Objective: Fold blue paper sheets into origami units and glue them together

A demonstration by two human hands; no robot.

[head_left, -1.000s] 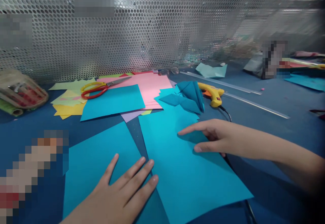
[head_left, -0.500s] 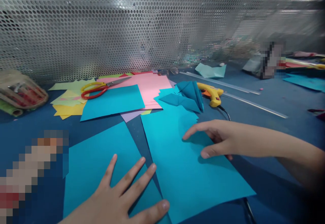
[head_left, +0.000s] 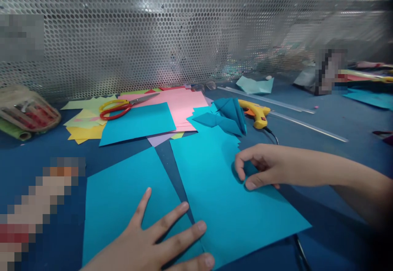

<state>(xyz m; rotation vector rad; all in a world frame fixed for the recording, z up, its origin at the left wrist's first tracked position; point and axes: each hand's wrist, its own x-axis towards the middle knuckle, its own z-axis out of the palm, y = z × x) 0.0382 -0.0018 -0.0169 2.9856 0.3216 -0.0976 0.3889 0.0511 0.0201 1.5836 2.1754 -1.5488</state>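
Two turquoise paper sheets lie side by side on the dark blue table point(head_left: 337, 111). My left hand point(head_left: 153, 242) lies flat with fingers spread on the left sheet point(head_left: 119, 197), its fingertips reaching the edge of the right sheet point(head_left: 221, 197). My right hand point(head_left: 260, 166) rests on the right sheet's far right edge, forefinger curled toward the thumb in a loose pinch at the paper's edge. Behind it sits a folded blue paper shape point(head_left: 229, 117).
Pink point(head_left: 181, 103), yellow point(head_left: 82, 129) and turquoise point(head_left: 138, 121) sheets lie at the back with red-handled scissors point(head_left: 119, 108). A yellow glue gun point(head_left: 256, 113) with its cord, clear glue sticks point(head_left: 307, 125) and a perforated metal wall point(head_left: 184, 29) stand behind. A plastic-wrapped bundle point(head_left: 27, 113) sits far left.
My right forefinger has curled in from pointing flat to a pinch at the sheet's edge. My left hand slid right, fingers spreading toward the right sheet, which shifted slightly.
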